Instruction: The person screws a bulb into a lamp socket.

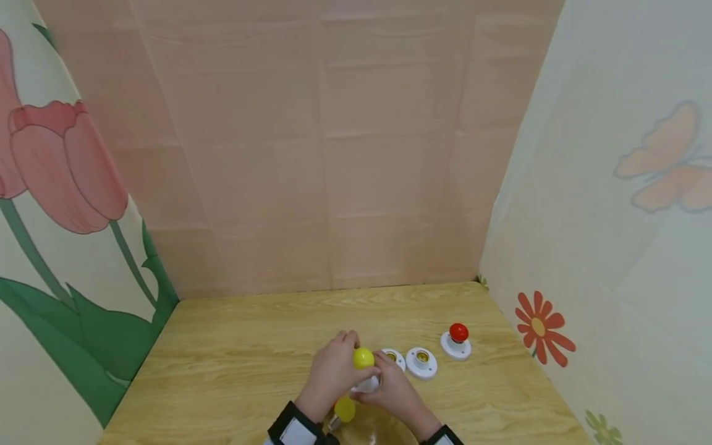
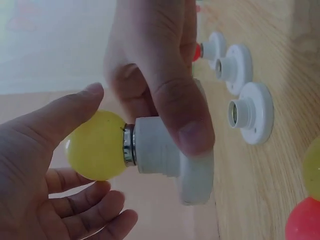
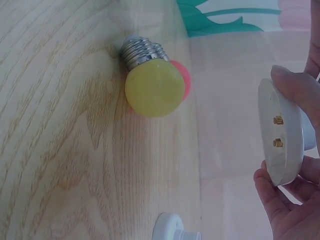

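Note:
My left hand (image 1: pixel 332 372) pinches a yellow light bulb (image 2: pixel 97 145) between thumb and fingers. Its metal screw base sits mostly inside the mouth of a white lamp holder (image 2: pixel 157 145), with a thin band of metal showing. My right hand (image 1: pixel 394 388) grips the round base of that holder, thumb across its rim. Raised off the table, the holder turns its underside with two brass contacts toward the right wrist camera. Another yellow bulb (image 3: pixel 155 89) lies loose on the table, a red bulb (image 3: pixel 182 79) partly hidden behind it.
Two white lamp holders (image 1: pixel 421 363) without bulbs stand to the right of my hands. Farther right, a white holder (image 1: pixel 456 351) carries a red bulb (image 1: pixel 458 332). The wood-grain table (image 1: pixel 250 346) meets a pinkish back wall (image 1: pixel 334 185) and patterned side walls.

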The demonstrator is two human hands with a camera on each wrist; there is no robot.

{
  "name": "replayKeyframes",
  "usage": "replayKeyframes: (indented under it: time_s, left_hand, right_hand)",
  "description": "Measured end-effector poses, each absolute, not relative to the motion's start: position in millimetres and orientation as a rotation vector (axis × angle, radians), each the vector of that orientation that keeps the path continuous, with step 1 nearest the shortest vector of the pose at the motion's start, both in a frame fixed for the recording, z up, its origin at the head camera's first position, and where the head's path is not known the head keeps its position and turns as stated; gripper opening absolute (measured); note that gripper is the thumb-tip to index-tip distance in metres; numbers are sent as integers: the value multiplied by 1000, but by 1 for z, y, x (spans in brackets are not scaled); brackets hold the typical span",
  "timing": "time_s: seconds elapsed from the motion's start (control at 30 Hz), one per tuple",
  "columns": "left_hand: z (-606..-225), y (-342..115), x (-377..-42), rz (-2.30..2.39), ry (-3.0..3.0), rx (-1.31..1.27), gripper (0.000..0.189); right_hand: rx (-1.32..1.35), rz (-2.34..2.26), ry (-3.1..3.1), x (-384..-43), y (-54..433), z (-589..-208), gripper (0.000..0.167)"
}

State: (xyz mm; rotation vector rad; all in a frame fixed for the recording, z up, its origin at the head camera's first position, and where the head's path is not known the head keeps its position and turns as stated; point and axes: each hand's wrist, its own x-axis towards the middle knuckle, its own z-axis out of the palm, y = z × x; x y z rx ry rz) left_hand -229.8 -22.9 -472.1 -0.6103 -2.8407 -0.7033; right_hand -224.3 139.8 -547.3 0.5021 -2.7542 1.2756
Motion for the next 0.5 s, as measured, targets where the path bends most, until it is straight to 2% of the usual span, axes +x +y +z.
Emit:
replayKeyframes:
  time_s: [0.23, 0.5]
  left_hand:
    - [-468, -29, -233, -1006, -2879, -754, 39]
    - [-462, -34, -236, -1042, -2949, -911, 44]
  right_hand:
    - [517, 1207, -2722, -224, 141, -551, 71]
    - [541, 1143, -2686, -225, 140, -558, 71]
